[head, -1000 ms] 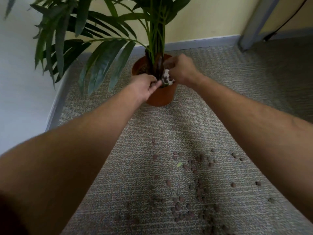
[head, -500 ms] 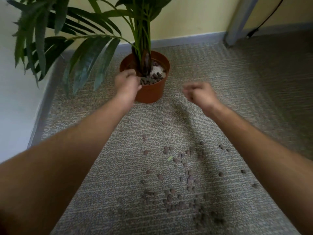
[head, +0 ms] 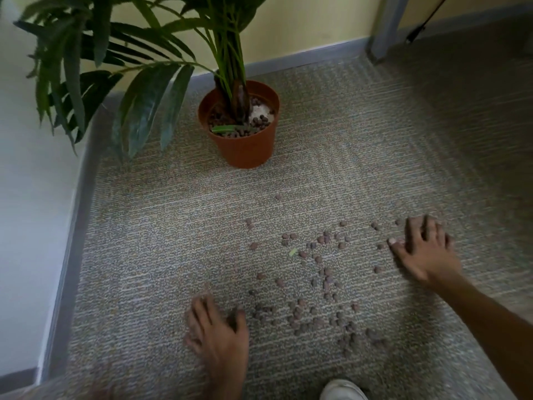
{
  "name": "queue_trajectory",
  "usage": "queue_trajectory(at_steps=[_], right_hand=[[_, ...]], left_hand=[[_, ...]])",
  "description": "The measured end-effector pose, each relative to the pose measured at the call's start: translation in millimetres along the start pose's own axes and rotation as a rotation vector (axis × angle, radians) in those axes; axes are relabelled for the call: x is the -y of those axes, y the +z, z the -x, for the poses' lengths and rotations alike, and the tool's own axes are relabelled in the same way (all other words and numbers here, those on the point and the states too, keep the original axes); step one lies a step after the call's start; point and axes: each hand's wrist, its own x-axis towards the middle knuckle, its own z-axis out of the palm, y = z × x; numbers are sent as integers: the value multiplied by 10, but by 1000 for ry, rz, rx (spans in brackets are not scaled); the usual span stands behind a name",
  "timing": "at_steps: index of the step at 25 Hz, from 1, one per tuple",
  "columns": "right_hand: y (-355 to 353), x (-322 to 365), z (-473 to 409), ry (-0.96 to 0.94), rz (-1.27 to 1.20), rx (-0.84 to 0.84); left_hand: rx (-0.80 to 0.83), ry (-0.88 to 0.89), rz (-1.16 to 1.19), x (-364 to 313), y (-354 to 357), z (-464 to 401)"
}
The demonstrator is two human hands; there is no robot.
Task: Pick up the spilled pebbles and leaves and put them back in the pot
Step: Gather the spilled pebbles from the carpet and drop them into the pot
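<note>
A terracotta pot [head: 248, 148] stands on the carpet by the wall, holding a palm plant, brown pebbles and one green leaf piece [head: 223, 128]. Several brown pebbles [head: 317, 284] lie scattered on the carpet in front of it, with a small green leaf scrap [head: 293, 252] among them. My left hand [head: 217, 330] lies low on the carpet at the left edge of the spill, fingers spread. My right hand [head: 427, 249] rests on the carpet at the spill's right edge, fingers spread over a few pebbles. Both hands are blurred.
Long palm fronds [head: 138, 90] hang over the carpet left of the pot. A grey skirting board [head: 72, 226] lines the white wall at left. A grey post [head: 386, 24] and a black cable [head: 424, 21] stand at the back right. A white shoe tip [head: 341, 389] shows at the bottom.
Both hands have come back from the pot down to the carpet, one on each side of the spilled pebbles. The view has tilted down and pulled back.
</note>
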Motion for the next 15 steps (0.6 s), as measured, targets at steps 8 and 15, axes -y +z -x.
queue_trajectory(at_steps=[8,15], right_hand=[[56,908,381,-720,144,90],[-18,1014,337,-647,39,39]], left_hand=[[208,759,-213,-348,201,230],[85,590,-237,-222,146,163]])
